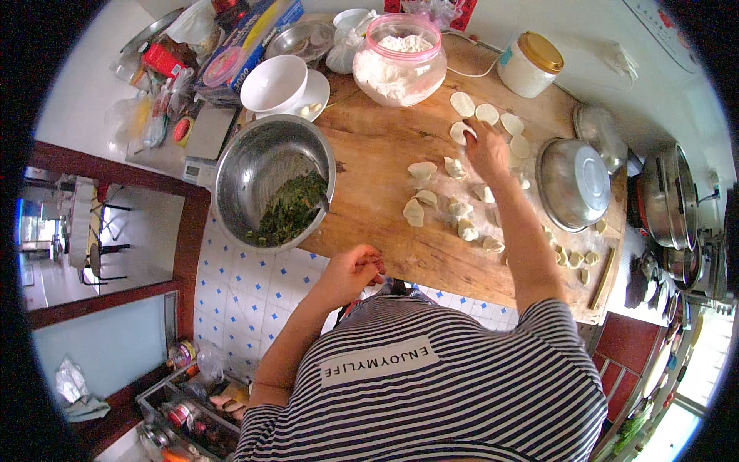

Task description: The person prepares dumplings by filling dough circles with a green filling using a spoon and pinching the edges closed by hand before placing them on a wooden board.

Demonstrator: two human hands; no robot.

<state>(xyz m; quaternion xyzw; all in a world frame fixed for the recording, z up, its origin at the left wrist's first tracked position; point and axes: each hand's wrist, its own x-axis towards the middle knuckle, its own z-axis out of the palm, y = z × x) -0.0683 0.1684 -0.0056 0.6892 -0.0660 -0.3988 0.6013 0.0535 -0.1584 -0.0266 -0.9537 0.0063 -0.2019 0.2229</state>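
My right hand reaches across the wooden table, its thumb and fingers at the edge of a round dough wrapper, which they seem to pinch. Several flat wrappers, such as this pale round, lie around that hand. Nearer to me, several folded dumplings are spread over the floured wood. My left hand hovers by the table's front edge with its fingers curled; whether it holds anything is hidden. To its upper left, a large steel bowl contains chopped green filling, with a utensil handle at the rim.
A pink-rimmed jar of flour and a gold-lidded tub stand at the back. An upturned metal basin sits at right, near small dough pieces and a thin wooden stick. White bowl and kitchen scale are at left.
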